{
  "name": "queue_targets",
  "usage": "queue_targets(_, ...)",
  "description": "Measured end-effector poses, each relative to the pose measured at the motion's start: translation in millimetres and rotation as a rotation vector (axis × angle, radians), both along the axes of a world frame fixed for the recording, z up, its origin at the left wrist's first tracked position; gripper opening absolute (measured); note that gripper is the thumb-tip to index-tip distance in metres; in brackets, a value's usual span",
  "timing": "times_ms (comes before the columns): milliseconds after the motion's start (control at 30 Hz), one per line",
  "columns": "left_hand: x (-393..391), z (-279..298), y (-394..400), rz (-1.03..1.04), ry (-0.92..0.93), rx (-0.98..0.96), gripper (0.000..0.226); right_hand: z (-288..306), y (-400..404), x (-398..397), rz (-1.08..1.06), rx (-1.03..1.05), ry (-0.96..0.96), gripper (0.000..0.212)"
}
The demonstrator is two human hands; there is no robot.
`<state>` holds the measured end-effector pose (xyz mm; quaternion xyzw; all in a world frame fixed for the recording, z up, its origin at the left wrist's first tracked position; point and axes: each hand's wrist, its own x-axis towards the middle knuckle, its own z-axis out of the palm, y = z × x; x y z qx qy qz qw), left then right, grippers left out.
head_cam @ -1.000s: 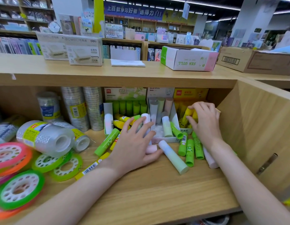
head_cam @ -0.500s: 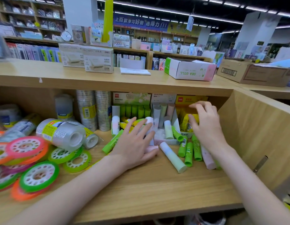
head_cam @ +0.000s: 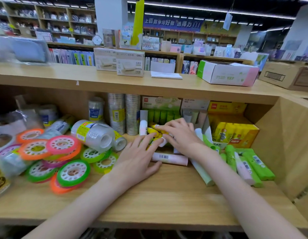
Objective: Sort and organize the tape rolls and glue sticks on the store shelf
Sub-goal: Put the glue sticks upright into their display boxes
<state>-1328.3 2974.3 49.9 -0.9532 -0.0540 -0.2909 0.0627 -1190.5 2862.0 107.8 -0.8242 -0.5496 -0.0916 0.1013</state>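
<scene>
Risk of yellow glue sticks [head_cam: 152,131] rolling away, left hand [head_cam: 137,159] flat and open, right hand [head_cam: 180,135] open, merely fingering the pile.

tape rolls [head_cam: 51,152]: bright rings, heaped left on shelf | glue sticks [head_cam: 249,163]: green, pink, lying loose right

Wooden shelf [head_cam: 167,200], coloured tape rolls [head_cam: 63,152], clear tape stacks [head_cam: 93,133], loose glue sticks [head_cam: 249,164], seemingly boxed ones behind.
</scene>
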Motion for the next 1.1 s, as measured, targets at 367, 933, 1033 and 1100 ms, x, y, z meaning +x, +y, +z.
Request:
queue_targets(367,6.8,5.8,-4.5,-0.071,-0.056,-0.065,0.048,5.9,-49.6,12.2,-0.09,0.391,-0.068,0.021)
queue_targets(933,52.7,-0.7,-32.9,-0.373,0.006,0.025,0.041,6.9,-114.4,45.8,-0.392,0.636,0.04,0.042)
queue_targets(1033,51.6,-0.9,-32.6,-0.343,-0.012,-0.036,0.039,2.5,-107.1,52.7,-0.358,0.513,-0.182,0.045)
queue_targets(1100,50.8,-0.4,-32.2,-0.333,-0.008,-0.045,0.04,-3.6,-104.9,61.8,-0.391,0.432,-0.288,0.043)
